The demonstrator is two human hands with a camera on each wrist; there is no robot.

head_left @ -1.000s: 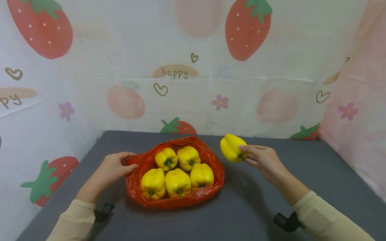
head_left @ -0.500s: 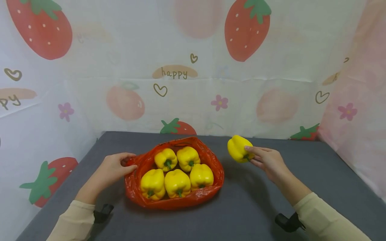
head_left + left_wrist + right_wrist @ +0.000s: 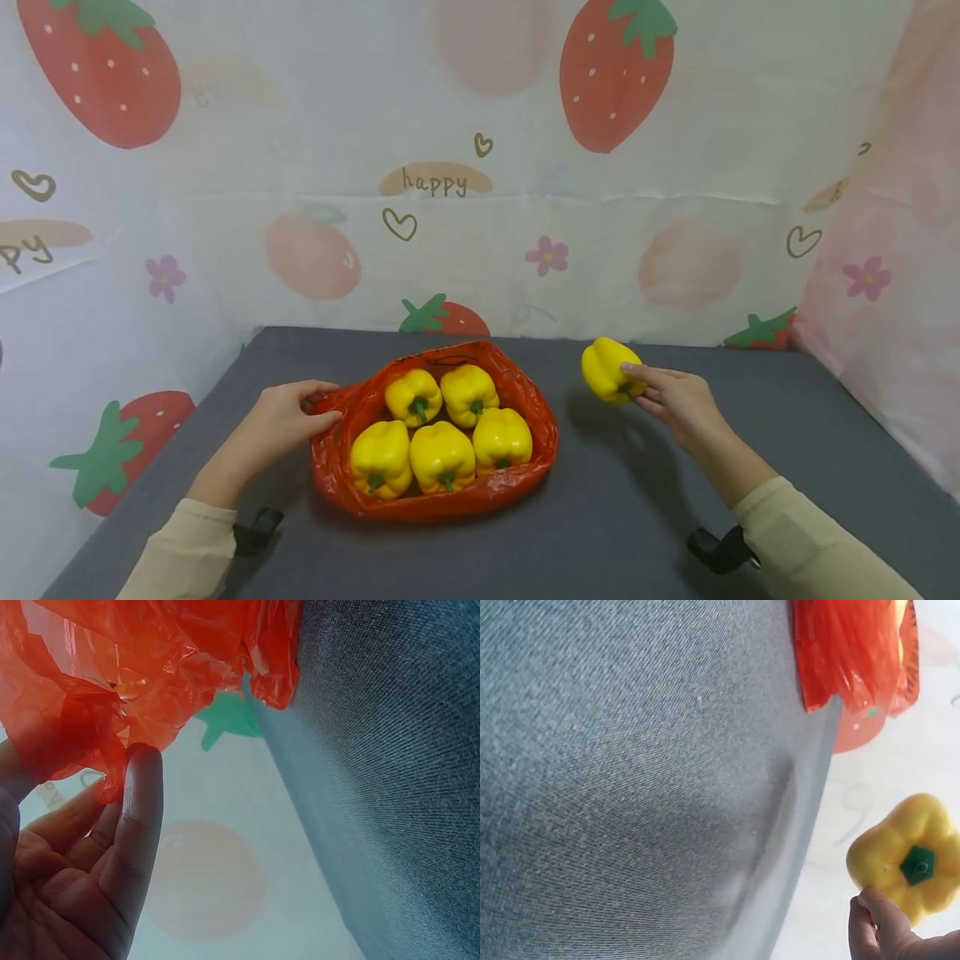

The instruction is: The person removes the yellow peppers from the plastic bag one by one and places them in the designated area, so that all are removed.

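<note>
My right hand (image 3: 894, 934) pinches yellow pepper (image 3: 879, 857) by its lower edge, four o'clock; green stem (image 3: 917, 865) at its middle. Crinkled red bag (image 3: 844, 652) between one and two o'clock, apart from pepper. Grey cloth (image 3: 622, 780) fills nine o'clock side. Pale printed backdrop (image 3: 840, 817) at three.

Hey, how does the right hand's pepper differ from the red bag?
The held pepper is yellow and smooth, the red bag crinkled. The pepper is smaller than the bag. The pepper is above the table; the bag rests on it. Both are held, by the right hand and left hand respectively.
</note>
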